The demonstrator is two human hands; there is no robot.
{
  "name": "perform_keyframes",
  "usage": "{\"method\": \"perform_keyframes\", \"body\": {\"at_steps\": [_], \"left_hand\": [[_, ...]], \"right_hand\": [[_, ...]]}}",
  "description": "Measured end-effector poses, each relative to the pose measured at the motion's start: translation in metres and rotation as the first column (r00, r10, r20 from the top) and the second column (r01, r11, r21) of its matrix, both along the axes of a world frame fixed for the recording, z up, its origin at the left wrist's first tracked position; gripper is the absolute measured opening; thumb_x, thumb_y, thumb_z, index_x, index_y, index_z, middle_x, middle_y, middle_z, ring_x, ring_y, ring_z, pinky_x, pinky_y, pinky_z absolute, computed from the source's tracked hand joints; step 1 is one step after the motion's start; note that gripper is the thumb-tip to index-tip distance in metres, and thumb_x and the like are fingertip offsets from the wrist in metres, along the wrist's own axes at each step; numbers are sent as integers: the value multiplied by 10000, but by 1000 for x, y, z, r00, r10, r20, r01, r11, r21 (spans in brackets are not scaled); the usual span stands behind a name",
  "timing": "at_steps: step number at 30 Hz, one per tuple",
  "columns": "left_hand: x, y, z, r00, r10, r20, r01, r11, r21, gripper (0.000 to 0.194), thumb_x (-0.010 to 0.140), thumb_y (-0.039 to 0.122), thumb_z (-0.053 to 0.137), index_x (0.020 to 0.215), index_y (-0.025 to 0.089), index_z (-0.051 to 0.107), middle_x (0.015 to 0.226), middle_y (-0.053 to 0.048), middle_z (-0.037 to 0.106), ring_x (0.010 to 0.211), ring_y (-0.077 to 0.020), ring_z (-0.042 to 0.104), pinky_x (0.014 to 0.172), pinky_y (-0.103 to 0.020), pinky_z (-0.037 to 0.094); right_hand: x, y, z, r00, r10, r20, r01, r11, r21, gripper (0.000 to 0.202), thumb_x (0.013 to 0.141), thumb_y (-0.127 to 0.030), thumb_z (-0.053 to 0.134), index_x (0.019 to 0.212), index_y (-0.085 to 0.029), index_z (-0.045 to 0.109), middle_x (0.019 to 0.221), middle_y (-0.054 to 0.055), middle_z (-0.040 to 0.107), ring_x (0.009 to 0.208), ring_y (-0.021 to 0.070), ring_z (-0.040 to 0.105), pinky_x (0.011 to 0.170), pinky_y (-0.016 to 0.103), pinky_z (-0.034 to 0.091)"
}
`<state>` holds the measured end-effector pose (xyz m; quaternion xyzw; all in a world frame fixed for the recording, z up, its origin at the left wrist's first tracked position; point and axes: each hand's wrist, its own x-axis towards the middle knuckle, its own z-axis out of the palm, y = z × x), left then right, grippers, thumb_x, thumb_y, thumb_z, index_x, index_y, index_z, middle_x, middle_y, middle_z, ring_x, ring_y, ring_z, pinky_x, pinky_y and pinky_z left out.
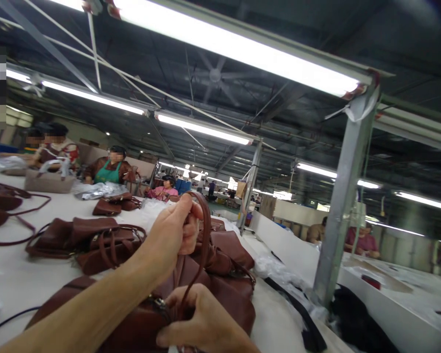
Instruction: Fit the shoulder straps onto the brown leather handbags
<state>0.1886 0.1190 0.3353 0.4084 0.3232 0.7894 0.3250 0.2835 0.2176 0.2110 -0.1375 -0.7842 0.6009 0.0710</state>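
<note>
My left hand [187, 228] is raised above the table, its fingers closed round the brown leather strap [207, 225] of a handbag. The strap loops over beyond the fist and runs down to my right hand [206, 318]. Low in front of me, that hand curls its thumb and fingers about the strap's lower part, beside a metal fitting [157, 301]. Under both hands lies the brown handbag [132, 326], partly covered by my left forearm. More brown bags [231, 294] are heaped just behind it.
Further brown bags [91, 240] and a beige bag [49, 181] lie on the white table [7, 267]. Clear plastic wrapping [275, 269] and a black strip [297, 306] are at the right, near a metal post [340, 211]. Co-workers [108, 169] sit across the table.
</note>
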Motion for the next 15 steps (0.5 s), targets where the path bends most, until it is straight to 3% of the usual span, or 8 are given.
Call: {"method": "perform_keyframes", "body": {"at_steps": [3,6,9,11,13,15], "left_hand": [[-11,-2,-3,996,20,-87,-20,1000,0,455,874,532,644,620,197,470,426,119,269,345,-26,148,313,-116,150],[-14,-1,-10,994,7,-106,-13,998,-53,411,905,511,600,662,187,529,421,120,273,344,-33,143,314,-122,143],[-6,10,-20,991,-82,-109,63,984,-169,384,923,495,557,691,190,540,406,123,282,338,-39,136,316,-131,132],[-2,17,-26,988,-105,-114,85,982,-171,369,901,510,576,707,201,527,419,133,275,343,-42,134,331,-141,134],[-7,16,-31,977,-61,-204,35,991,-128,339,839,515,654,753,203,556,450,130,310,359,-54,206,356,-156,189],[-21,5,-41,932,25,-363,-81,987,-140,323,764,468,749,908,201,638,554,78,507,488,-98,475,472,-174,379]], "right_hand": [[1,3,-6,1000,-9,-3,9,999,-53,498,499,-454,922,792,-152,656,491,-76,564,379,53,451,369,153,302],[3,7,-2,999,26,23,-24,998,-54,616,494,-423,938,992,-171,676,551,-73,610,411,69,502,401,159,346],[2,3,9,989,120,81,-121,993,8,722,528,-392,933,1175,-206,674,564,-75,611,423,79,508,400,167,371],[-1,-3,13,975,161,153,-174,982,72,597,558,-383,908,1093,-203,716,560,-72,599,428,80,509,390,165,382],[-6,-7,10,970,137,199,-166,977,138,386,582,-346,876,906,-196,730,561,-68,594,429,79,518,369,154,371],[-9,-8,1,975,74,209,-111,979,170,263,590,-304,847,771,-195,691,551,-73,584,415,73,514,351,146,358]]}}
